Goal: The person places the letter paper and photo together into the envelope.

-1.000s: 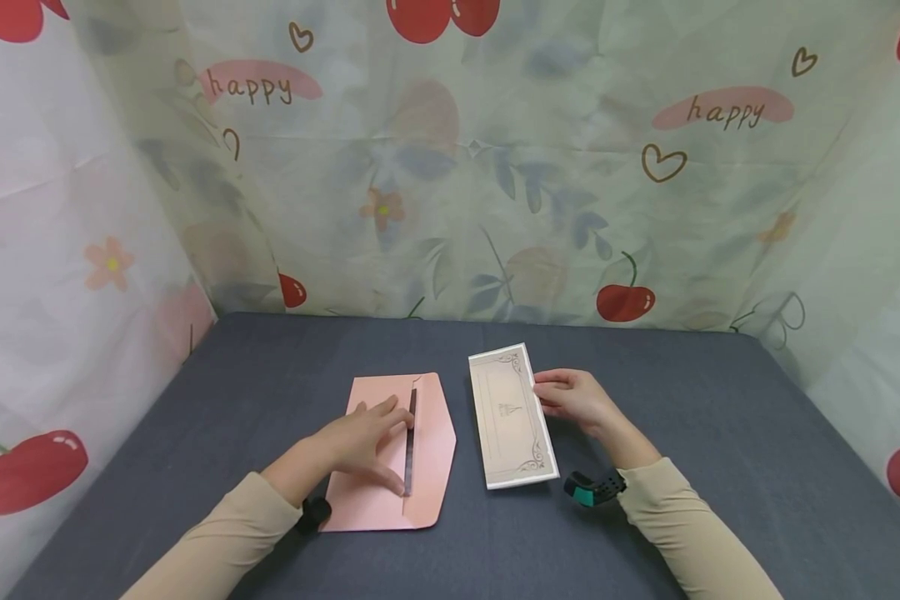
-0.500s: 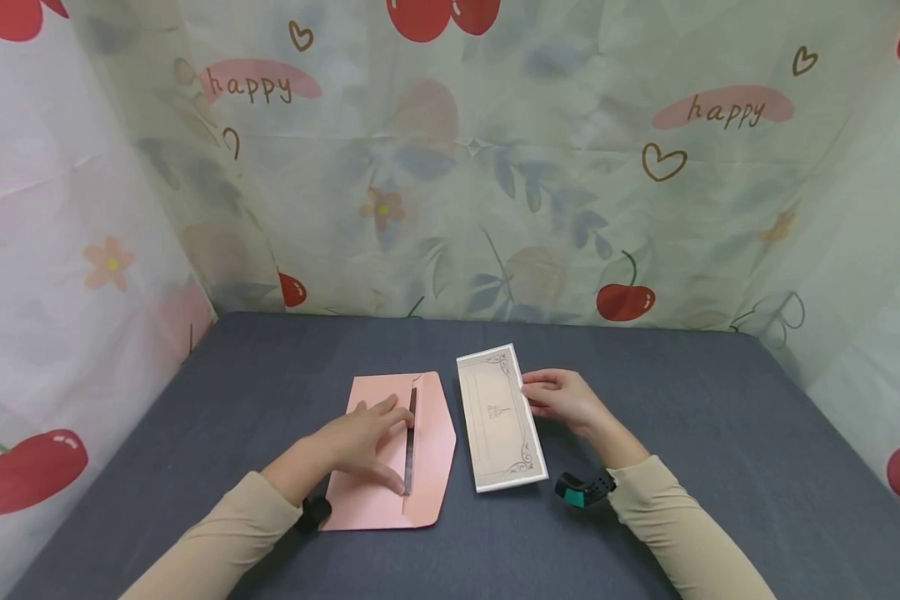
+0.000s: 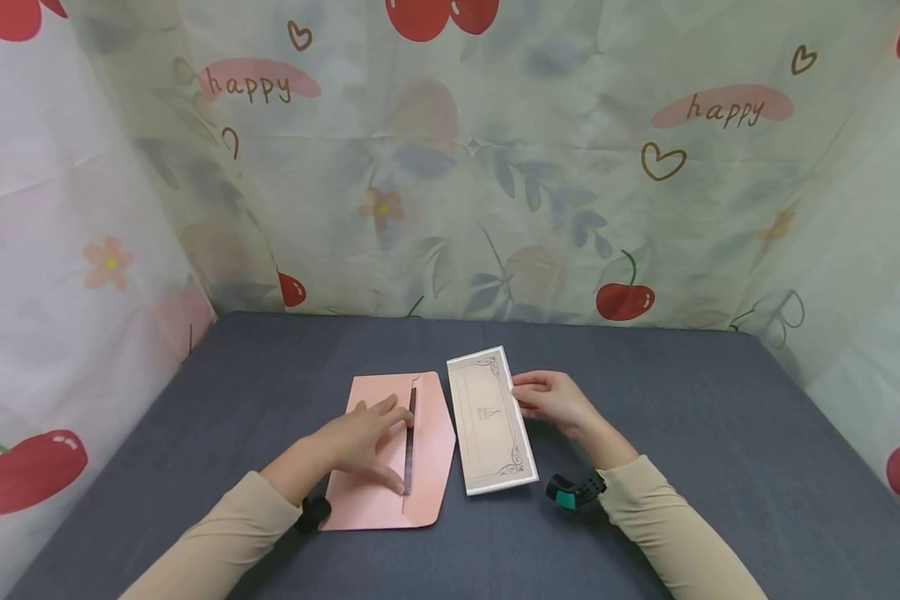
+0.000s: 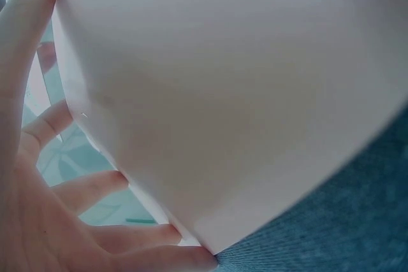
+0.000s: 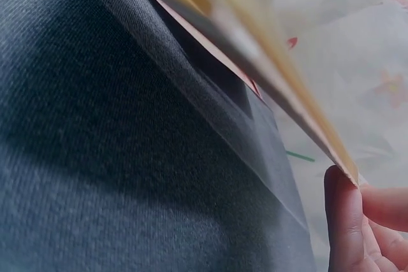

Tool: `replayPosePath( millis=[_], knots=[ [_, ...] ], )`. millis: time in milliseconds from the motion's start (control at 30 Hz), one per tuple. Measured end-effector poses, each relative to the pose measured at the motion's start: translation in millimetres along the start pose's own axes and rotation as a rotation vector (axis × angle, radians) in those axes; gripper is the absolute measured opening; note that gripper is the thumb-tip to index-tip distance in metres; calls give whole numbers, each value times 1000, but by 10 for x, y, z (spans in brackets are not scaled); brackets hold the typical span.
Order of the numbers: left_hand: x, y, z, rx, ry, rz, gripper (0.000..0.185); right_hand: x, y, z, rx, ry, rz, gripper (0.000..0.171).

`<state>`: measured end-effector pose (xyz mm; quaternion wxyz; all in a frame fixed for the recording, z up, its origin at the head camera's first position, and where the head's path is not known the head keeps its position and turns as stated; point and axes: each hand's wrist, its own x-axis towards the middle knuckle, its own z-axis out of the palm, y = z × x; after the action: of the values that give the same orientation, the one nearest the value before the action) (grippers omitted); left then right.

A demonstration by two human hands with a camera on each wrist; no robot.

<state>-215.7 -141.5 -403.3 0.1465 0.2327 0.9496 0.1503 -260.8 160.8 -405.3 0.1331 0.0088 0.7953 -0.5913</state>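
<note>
A pink envelope [image 3: 429, 454] lies on the dark grey table [image 3: 690, 433], its flap open to the right. My left hand [image 3: 378, 433] rests flat on it, straight fingers spread along its mouth. In the left wrist view the envelope [image 4: 242, 93] fills the frame, with the fingers [image 4: 89, 189] at its edge. Just right of the flap is a white card [image 3: 491, 421] with an ornate border. My right hand [image 3: 528, 392] pinches the card's right edge and holds it tilted. The right wrist view shows the thumb [image 5: 341, 214] at the card's raised edge [image 5: 280, 74].
Curtains printed with cherries and the word "happy" [image 3: 495, 167] close in the table at the back and both sides. Bare grey cloth lies to the far left, to the right and in front. A small black and green wrist device [image 3: 570, 492] sits at my right sleeve.
My right hand has moved the card to the left, up to the envelope's open flap. The left hand and the envelope have stayed where they were.
</note>
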Motion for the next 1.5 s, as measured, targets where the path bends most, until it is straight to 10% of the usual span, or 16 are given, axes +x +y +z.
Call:
replayPosePath(
  millis=[1500],
  knots=[
    [18, -13, 22, 31, 0, 1, 83, 65, 41, 362, 147, -73, -32, 33]
  ],
)
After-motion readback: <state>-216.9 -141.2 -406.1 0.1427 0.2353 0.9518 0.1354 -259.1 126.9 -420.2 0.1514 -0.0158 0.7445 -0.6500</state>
